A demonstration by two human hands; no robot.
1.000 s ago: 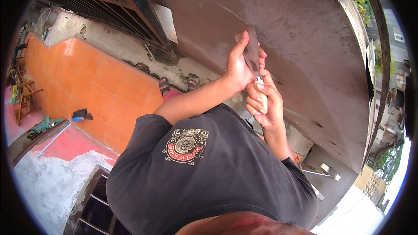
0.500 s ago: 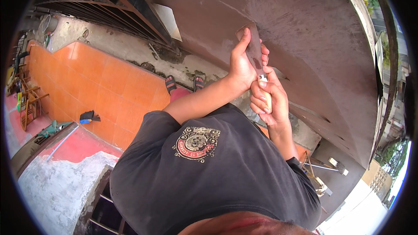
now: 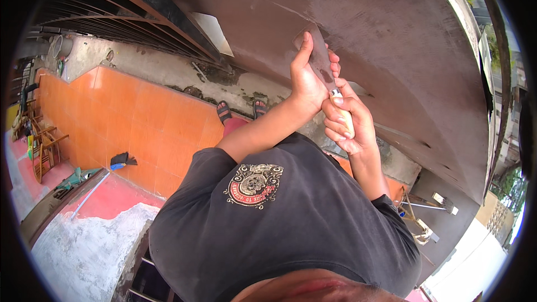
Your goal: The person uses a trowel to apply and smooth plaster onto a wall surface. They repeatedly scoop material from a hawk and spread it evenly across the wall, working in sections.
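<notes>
A putty knife (image 3: 320, 59) with a flat, smeared metal blade and a pale handle is held in both hands in front of the brown wall. My right hand (image 3: 351, 113) is wrapped round the handle, thumb along it. My left hand (image 3: 309, 81) is closed round the blade, its thumb lying on the face and its fingertips showing past the other edge. The blade's wide end points up toward the brown wall (image 3: 397, 45); whether it touches the wall I cannot tell.
Orange tiles (image 3: 140, 123) lie to the left, with a blue-and-black broom (image 3: 122, 160) on them. A wooden chair (image 3: 47, 148) stands at far left. Dark metal bars (image 3: 128, 19) slant across the upper left. At lower right is a long-handled brush (image 3: 446, 203).
The view has shifted slightly. The putty knife's blade end has tilted a little further left and up, both hands keeping their hold on it.
</notes>
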